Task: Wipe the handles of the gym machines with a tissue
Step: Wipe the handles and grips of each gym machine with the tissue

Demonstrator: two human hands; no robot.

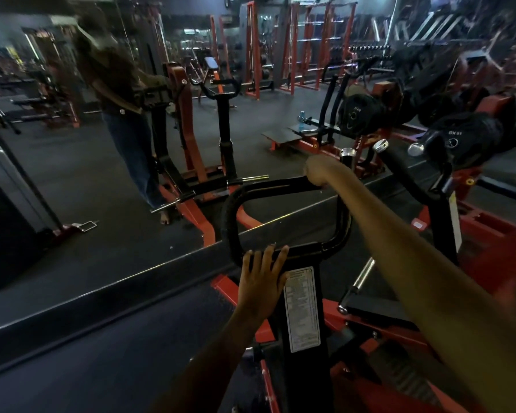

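Head view, the only one: right hand (318,171), centre-right of frame, was curled over the top bar of the black loop handle (283,186), fingers wrapped round the bar. No tissue visible; if there was one, it sat hidden under the palm, so I couldn't tell whether it was in that grip. Left hand (261,281), lower centre, lay flat with fingers straight and spread against the lower bar of the loop, just above the black post (303,368) with its white label (301,308), holding nothing and likely steadying the frame. My read: the step was wiping the top bar. To do it well, keep the hand wrapped fully round the bar and slide along its whole length, then follow the curved corners down both sides, rotating the wrist so the underside gets covered. Keep the left hand braced so the handle doesn't swing. Mirror (102,144) upper left reflected the person; weight plates (361,114) upper right were uninvolved.
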